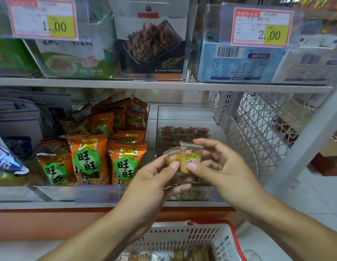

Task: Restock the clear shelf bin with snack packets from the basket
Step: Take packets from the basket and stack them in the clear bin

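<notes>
While both hands hover just in front of the clear shelf bin [184, 117], they share a small bunch of clear-wrapped snack packets [184, 157], probably squaring them up so they go in as a neat stack. The left hand [154, 178] comes up from below, thumb pressed on the front of the nearer packet, its other fingers curled beneath. The right hand [218, 166] reaches in from the right, thumb pinching the labelled face, its fingers spread loosely behind. The packets sit above the bin's front wall, not yet inside. The bin stands at the right end of the lower shelf [164, 85]; a row of dark reddish packets lies at its back, with room towards the front. More packets remain in the white basket [182, 236] below, by the shelf's front edge. Orange bags [88, 157] fill the neighbouring bin to the left.
</notes>
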`<state>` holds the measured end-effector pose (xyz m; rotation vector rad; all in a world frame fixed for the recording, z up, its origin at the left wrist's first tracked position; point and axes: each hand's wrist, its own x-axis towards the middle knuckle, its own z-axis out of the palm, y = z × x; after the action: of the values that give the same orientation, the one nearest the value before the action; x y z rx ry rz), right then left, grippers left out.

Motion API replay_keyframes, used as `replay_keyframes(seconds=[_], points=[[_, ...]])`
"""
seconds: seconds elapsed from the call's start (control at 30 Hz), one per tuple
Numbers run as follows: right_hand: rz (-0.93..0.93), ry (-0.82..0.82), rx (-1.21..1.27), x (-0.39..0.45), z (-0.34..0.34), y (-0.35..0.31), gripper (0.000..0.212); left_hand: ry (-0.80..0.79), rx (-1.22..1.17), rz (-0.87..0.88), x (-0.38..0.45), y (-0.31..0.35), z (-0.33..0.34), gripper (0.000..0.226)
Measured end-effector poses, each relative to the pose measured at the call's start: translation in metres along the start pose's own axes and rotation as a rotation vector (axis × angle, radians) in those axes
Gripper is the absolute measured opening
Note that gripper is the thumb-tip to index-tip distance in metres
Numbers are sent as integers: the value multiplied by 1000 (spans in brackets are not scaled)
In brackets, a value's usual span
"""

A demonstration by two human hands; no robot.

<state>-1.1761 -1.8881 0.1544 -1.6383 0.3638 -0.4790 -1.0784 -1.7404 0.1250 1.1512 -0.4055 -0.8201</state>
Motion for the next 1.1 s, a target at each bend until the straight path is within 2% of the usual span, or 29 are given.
replay_keyframes(seconds=[0.13,0.3,0.4,0.47,0.5,0.53,0.6,0.67,0.73,0.83,0.93,1.03,1.1], points=[[-19,15,-31,3,-8,-5,44,29,47,9,2,0,-1,25],[10,-158,-292,4,-15,-9,54,-37,105,3,2,-1,1,37],[11,-281,-372,5,-17,-11,44,-62,155,-18,2,-5,4,46],[2,-267,-339,14,-21,-10,38,-34,158,-17,4,-8,5,55],[0,-198,-337,22,-26,-8,38,-14,197,-3,4,-9,6,61],[-9,-101,-389,32,-32,-4,38,-4,302,47,4,-10,6,63],[-78,58,-725,53,-45,4,36,-36,727,217,0,-10,7,62],[-94,41,-1127,74,-54,19,31,-117,1175,344,0,-13,7,69],[47,-16,-1291,91,-56,37,33,-177,1465,374,5,-22,4,77],[209,-67,-1304,108,-53,64,35,-238,1699,311,9,-37,-1,89],[253,-45,-1195,121,-57,82,32,-239,1767,309,10,-45,-4,93],[339,-1,-1018,130,-57,88,67,-239,1733,322,10,-45,-6,92],[368,5,-928,133,-54,89,78,-250,1733,339,10,-46,-7,94]])
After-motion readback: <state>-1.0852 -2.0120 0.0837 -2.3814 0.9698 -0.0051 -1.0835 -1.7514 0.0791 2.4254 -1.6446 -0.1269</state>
